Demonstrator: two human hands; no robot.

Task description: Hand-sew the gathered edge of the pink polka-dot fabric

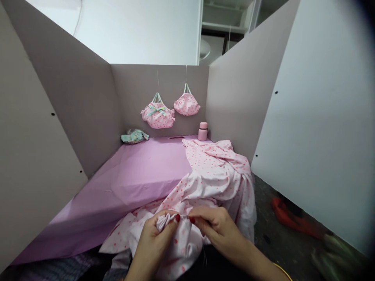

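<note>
Low in front of me, my left hand (159,230) is closed around a bunched edge of pink dotted fabric (202,187), thumb pressing on the folds. My right hand (218,228) is pinched shut just right of it, fingertips at the same fabric edge. Whatever is between those fingertips is too small to make out. Fine pale threads (205,255) hang below the right hand. The fabric spreads from my lap up over the right side of a table with a lilac cloth (146,164).
Grey panels (237,93) enclose the table. Two dotted fabric pieces with ribbon straps, one with a bow (158,111), hang at the back. A pink bottle (202,132), a pencil-like stick (175,137) and a bundle of green patterned cloth (134,136) lie along the far edge.
</note>
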